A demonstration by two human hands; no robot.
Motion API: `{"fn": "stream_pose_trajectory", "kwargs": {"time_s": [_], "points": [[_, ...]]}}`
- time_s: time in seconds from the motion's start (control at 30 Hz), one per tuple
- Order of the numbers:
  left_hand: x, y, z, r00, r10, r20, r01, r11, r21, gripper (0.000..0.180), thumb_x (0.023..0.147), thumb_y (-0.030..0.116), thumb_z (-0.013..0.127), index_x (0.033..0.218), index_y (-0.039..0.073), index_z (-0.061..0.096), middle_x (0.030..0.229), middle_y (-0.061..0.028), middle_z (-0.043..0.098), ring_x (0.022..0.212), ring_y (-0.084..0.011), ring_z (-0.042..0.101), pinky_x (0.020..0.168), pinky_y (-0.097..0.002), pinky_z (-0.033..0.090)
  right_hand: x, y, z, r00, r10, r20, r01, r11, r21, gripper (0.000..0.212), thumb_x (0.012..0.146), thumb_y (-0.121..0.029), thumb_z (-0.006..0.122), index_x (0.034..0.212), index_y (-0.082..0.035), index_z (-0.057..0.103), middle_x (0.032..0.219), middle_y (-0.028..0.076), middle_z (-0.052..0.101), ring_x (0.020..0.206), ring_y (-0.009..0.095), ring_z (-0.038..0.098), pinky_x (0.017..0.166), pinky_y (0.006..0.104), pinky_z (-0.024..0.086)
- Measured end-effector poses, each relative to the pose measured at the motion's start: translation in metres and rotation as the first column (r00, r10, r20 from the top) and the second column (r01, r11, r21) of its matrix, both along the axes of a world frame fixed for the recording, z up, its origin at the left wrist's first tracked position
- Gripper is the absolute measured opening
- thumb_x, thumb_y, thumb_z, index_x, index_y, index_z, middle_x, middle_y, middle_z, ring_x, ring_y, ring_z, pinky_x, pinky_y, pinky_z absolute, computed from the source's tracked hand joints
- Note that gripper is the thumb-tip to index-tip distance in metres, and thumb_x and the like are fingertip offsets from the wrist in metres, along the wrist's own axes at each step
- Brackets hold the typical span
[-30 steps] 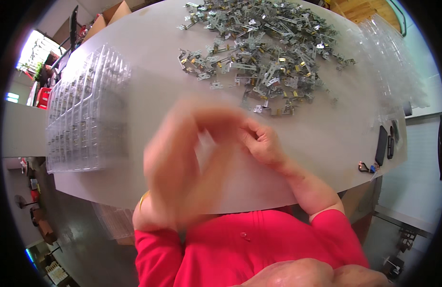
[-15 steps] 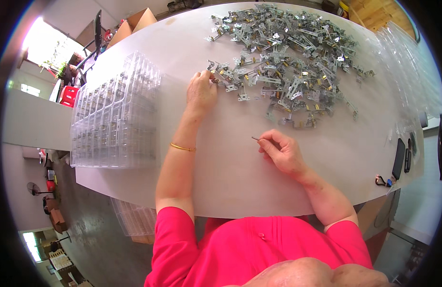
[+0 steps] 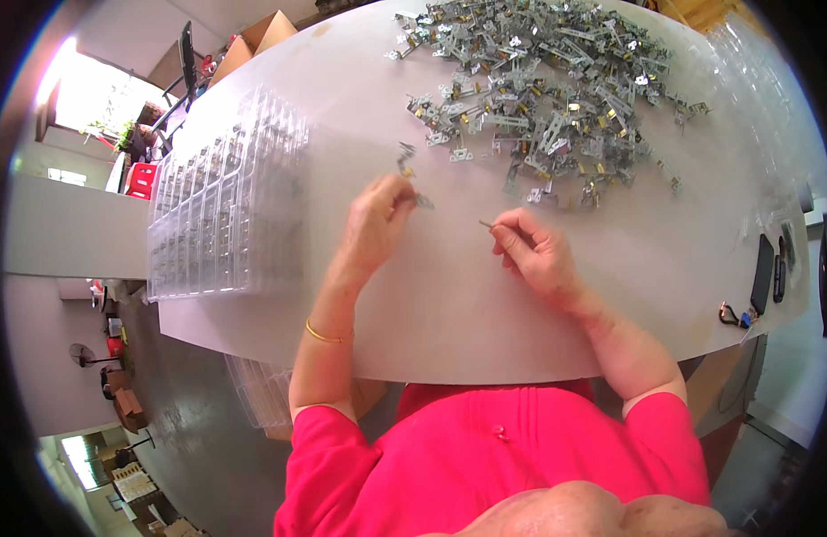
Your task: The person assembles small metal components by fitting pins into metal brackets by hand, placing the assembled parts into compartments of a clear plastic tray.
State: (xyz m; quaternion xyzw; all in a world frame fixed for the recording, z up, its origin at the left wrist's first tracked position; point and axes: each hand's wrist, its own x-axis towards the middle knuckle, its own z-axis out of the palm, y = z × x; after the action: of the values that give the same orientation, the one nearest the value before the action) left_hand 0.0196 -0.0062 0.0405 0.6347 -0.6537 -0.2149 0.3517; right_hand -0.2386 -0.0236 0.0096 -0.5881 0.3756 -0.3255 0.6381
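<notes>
Desk (image 3: 476, 331) edge comes first, by the red shirt (image 3: 458, 447). From far off, I have a thin stick (image 3: 486, 224) pinched in my right hand (image 3: 540, 257), its tip pointing left. Beside it, my left hand (image 3: 376, 222) pinches a blurry metal part (image 3: 406, 165). I think a light, steady pinch works best, well away from the big metal pile (image 3: 556, 98) beyond, where bits could snag.

No text, label, number or sign could be read. No lettering was legible on the metal fittings (image 3: 556, 134), the clear plastic trays (image 3: 221, 210), the tabletop (image 3: 467, 313) or the red shirt (image 3: 512, 447).
</notes>
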Motion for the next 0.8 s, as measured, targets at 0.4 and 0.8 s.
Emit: {"fn": "stream_pose_trajectory", "kwargs": {"time_s": [0.4, 0.8], "points": [[-0.032, 0.021, -0.001, 0.988, 0.139, 0.065, -0.148, 0.975, 0.164, 0.020, 0.091, 0.015, 0.063, 0.099, -0.004, 0.062, 0.092, -0.0181, 0.063, 0.082, -0.0289, 0.062, 0.074, -0.0400, 0.049, 0.002, -0.002, -0.001, 0.999, -0.030, 0.042, 0.032, 0.998, -0.055, 0.011, 0.101, -0.017, 0.061, 0.100, -0.007, 0.065, 0.076, -0.002, 0.062, 0.065, 0.005, 0.056, 0.058, 0.0220, 0.047], [-0.051, 0.006, -0.004, 0.977, 0.158, 0.141, -0.181, 0.969, 0.166, 0.027, 0.085, 0.022, 0.072, 0.091, -0.001, 0.059, 0.080, -0.0083, 0.060, 0.071, -0.0157, 0.056, 0.067, -0.0319, 0.047, 0.003, -0.003, -0.001, 0.997, -0.031, 0.073, 0.030, 1.000, 0.005, 0.011, 0.101, -0.015, 0.058, 0.102, -0.006, 0.063, 0.076, -0.001, 0.062, 0.065, 0.006, 0.057, 0.057, 0.0225, 0.048]]}}
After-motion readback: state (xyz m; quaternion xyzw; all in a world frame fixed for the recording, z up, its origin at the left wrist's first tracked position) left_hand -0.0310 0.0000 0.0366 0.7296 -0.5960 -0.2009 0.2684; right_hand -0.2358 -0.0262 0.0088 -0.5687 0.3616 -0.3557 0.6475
